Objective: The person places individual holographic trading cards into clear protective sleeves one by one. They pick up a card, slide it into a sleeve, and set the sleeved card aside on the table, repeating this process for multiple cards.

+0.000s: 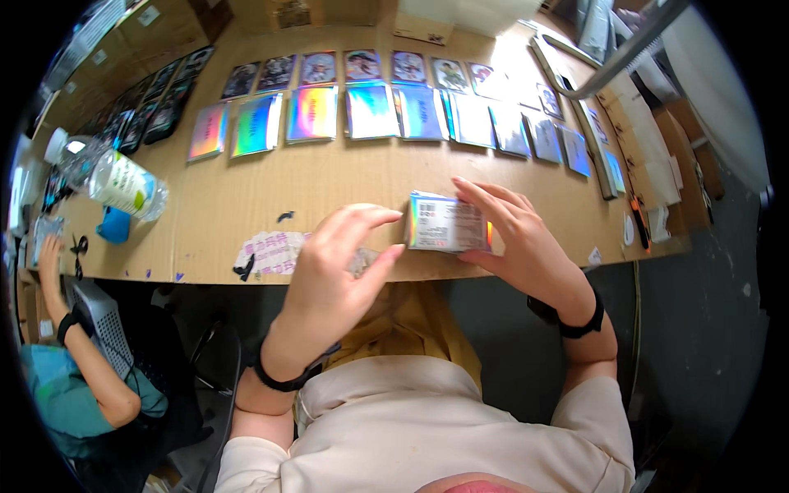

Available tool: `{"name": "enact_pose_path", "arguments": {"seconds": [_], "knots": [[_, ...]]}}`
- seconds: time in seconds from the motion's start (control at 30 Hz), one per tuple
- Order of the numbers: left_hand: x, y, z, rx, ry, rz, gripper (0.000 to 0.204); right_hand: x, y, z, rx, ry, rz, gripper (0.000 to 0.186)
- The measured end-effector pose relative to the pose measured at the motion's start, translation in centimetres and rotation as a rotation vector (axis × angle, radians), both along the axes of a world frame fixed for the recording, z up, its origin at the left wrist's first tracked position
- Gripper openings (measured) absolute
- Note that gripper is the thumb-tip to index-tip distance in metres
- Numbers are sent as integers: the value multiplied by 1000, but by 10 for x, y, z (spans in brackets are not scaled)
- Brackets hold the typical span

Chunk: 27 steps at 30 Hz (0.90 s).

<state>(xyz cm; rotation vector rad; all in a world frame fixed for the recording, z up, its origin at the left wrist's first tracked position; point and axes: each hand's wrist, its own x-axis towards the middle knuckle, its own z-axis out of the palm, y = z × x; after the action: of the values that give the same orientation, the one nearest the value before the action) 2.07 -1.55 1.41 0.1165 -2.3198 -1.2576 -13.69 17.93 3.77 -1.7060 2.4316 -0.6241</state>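
Note:
A small stack of shiny cards or flat packets, with rainbow edges and a printed whitish top side, is held just over the near edge of the table. My right hand grips its right end, fingers on the far edge and thumb on the near one. Beside its left end is my left hand, thumb and forefinger spread apart, tips close to the stack with nothing seen between them. Beyond my hands runs a row of holographic stacks. Picture cards lie in a line behind that row.
At the left lies a plastic bottle, near a blue crumpled piece and dark packs. Another person's arm reaches to the table there. A metal lamp arm and an orange cutter are at the right.

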Motion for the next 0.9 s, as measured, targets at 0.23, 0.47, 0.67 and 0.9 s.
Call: {"name": "enact_pose_path", "arguments": {"seconds": [0.23, 0.47, 0.67, 0.9], "knots": [[12, 14, 21, -609, 34, 63, 62, 52, -23, 11, -193, 19, 30, 85], [37, -10, 8, -442, -13, 254, 69, 73, -69, 4, -453, -401, 98, 80], [53, -36, 2, -339, 95, 383, 66, 76, -101, -13, -560, -993, 20, 44], [59, -48, 1, -348, 161, 407, 62, 81, -116, -15, -562, -1161, 35, 14]]}}
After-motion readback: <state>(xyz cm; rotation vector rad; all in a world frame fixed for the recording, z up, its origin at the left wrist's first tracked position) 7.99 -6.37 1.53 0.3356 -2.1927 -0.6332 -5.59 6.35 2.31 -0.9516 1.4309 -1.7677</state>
